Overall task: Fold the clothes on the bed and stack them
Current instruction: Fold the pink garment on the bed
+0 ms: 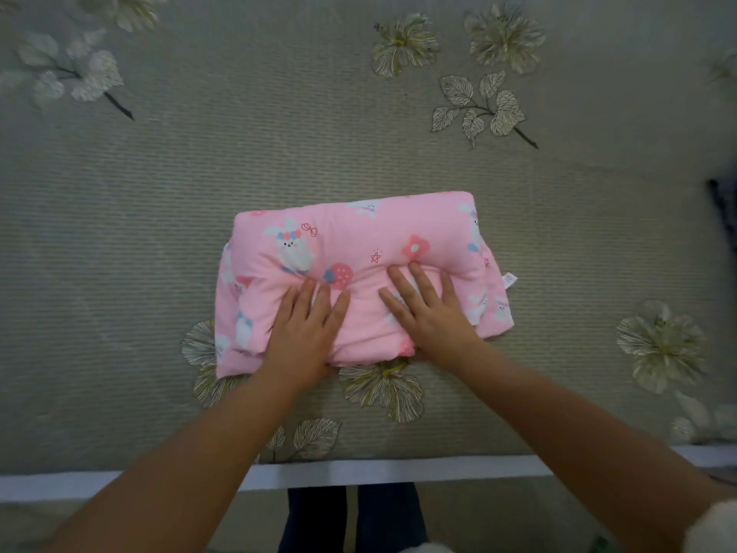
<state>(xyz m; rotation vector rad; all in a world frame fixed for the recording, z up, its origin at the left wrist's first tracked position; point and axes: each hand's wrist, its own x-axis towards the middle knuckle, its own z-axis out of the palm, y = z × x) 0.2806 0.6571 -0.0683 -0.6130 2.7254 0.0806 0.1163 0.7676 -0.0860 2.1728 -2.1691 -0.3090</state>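
I see both hands flat on a folded pink garment point(359, 249) lying near the front edge of the bed point(279, 145). My left hand point(305, 329) and right hand point(428, 309) press down with fingers straight and spread, gripping nothing. A small white tag point(510, 279) sticks out at the garment's right edge; its print is too small to read.

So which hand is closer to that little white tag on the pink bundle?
Right. The right hand presses the pink bundle toward the side where the white tag sticks out; the left hand presses farther away.
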